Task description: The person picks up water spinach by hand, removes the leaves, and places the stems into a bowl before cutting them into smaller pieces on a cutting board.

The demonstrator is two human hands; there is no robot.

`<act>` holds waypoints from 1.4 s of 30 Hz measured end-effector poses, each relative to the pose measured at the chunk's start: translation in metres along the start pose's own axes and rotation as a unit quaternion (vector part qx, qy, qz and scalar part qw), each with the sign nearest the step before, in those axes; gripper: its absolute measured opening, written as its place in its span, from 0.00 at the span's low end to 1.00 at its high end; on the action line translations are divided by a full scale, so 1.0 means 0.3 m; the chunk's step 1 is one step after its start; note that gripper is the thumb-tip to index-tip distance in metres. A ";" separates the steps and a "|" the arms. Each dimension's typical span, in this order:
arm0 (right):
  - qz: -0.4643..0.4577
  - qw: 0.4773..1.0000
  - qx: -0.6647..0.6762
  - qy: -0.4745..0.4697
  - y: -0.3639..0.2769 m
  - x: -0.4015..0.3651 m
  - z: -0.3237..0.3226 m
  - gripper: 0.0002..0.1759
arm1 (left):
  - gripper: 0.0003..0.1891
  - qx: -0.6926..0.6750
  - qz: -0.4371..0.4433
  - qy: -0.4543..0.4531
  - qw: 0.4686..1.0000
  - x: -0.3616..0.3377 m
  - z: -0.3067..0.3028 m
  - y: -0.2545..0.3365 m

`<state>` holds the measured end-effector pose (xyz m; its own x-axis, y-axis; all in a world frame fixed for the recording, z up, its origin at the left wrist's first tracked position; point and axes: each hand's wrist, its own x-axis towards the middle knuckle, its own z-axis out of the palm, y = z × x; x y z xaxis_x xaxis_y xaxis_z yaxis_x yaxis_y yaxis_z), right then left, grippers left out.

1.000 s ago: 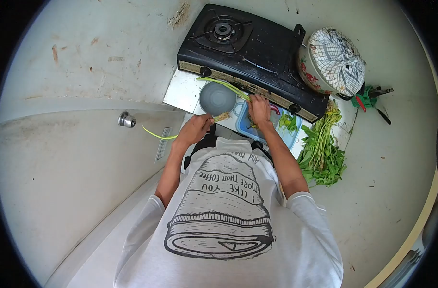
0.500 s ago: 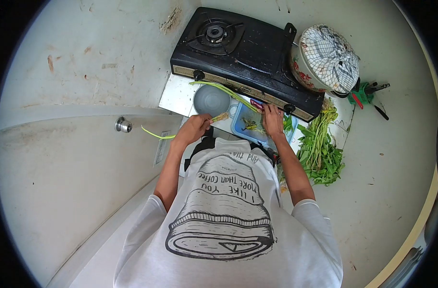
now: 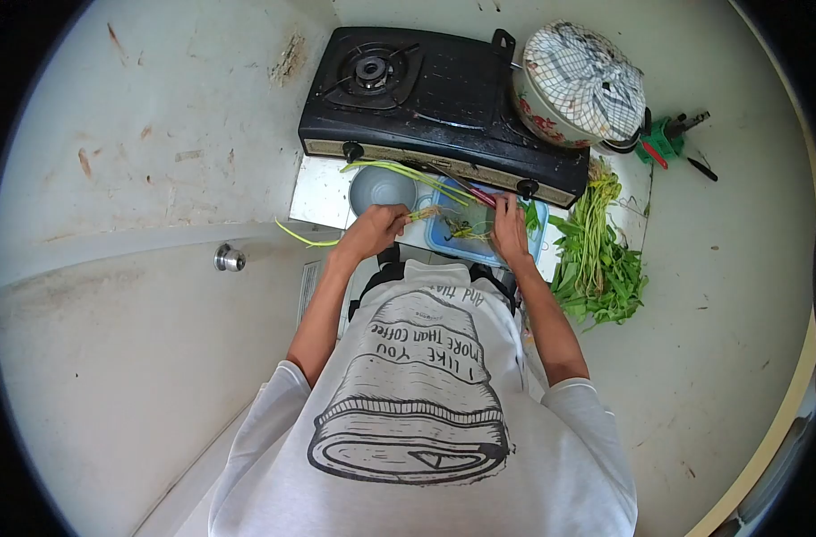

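Observation:
My left hand [image 3: 378,230] is closed around a green vegetable stem [image 3: 311,242]. Its leafless end trails off to the left, and its pale rooty end points right over a blue tray [image 3: 437,234]. My right hand [image 3: 510,226] grips a knife [image 3: 481,196] with a reddish handle, its thin dark blade pointing up and left along the stove front. Root trimmings [image 3: 466,230] and some green leaves lie in the tray. Long green stems [image 3: 385,165] rest across the grey bowl [image 3: 383,192] and the tray's edge.
A black gas stove [image 3: 444,98] stands behind the tray. On its right is a floral pot [image 3: 542,121] under a checked cloth [image 3: 591,67]. A leafy green bunch [image 3: 596,246] lies right of the tray. A green basket [image 3: 661,143] holds utensils; a door knob [image 3: 230,258] juts out left.
The view has shifted slightly. My left hand has brought the stem's rooty end further right over the tray, and the knife blade now shows more clearly in my right hand.

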<state>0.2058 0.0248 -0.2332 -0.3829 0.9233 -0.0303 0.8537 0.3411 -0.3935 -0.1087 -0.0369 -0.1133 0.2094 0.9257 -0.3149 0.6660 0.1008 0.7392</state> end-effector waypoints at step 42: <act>0.143 0.988 0.024 0.050 0.212 -0.246 -0.061 0.17 | 0.12 0.152 -0.003 -0.104 0.983 0.400 0.221 -0.107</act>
<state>0.2949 -0.0186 -0.2392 -0.0899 0.9943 -0.0566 0.9037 0.0575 -0.4243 -0.0575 0.0467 -0.2142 0.3260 0.8278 -0.4565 0.8442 -0.0376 0.5347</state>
